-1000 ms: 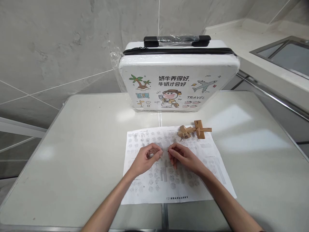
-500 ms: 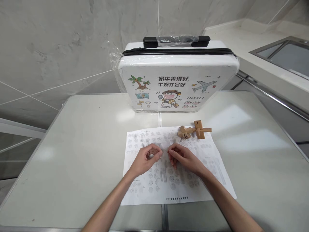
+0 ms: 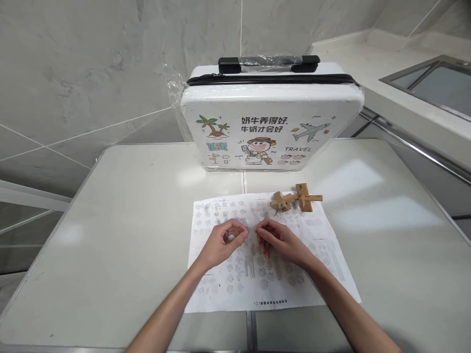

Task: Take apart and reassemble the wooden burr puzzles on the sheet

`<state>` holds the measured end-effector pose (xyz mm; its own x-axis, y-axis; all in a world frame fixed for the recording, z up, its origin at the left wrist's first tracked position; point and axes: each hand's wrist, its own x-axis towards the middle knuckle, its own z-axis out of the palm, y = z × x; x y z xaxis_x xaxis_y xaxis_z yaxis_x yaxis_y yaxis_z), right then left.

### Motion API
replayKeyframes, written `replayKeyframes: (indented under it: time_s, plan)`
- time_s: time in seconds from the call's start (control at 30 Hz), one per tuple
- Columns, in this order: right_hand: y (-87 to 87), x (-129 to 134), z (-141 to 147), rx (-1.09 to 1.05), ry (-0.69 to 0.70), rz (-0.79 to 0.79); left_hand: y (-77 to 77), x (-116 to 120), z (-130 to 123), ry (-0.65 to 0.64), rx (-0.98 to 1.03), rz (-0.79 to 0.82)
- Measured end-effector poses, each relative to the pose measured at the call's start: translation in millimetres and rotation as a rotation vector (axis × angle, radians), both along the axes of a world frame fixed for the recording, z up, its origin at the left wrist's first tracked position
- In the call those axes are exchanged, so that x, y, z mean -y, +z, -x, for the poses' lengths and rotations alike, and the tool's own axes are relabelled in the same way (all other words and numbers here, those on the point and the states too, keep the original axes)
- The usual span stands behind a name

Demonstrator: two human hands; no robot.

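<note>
My left hand [image 3: 227, 240] rests over the printed sheet [image 3: 301, 299], its thumb and fingers curled into a loose ring with nothing visible inside. A small gap to the right, my right hand [image 3: 278, 239] lies over the same paper, fingers bent in and thumb against the index finger; I see nothing in it. Just beyond the right hand are two interlocking wooden puzzles, a smaller one [image 3: 282, 201] and a larger cross-shaped one [image 3: 304, 198] with marks on its bars. They sit side by side at the sheet's far right corner, and neither hand touches them.
A white cartoon-printed suitcase [image 3: 272, 120] with a black handle, partly wrapped in clear plastic, stands upright at the back of the pale folding table [image 3: 121, 235]. A seam runs down the table's middle. To the right is a white counter [image 3: 368, 63] with an inset glass-topped panel.
</note>
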<state>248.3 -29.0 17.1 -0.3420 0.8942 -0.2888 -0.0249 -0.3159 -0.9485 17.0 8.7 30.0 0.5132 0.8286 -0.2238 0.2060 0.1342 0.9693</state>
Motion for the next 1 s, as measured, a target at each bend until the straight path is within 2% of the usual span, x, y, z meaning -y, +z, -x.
replayKeyframes:
  time_s: [0.7, 1.0]
  plan:
    - [3.2, 0.0, 0.9, 0.011, 0.000, 0.000, 2.7, -0.2, -0.5, 0.000, 0.004, -0.003]
    - [-1.3, 0.3, 0.3, -0.001, 0.003, -0.004, 1.7, -0.2, -0.7, 0.003, -0.002, -0.003]
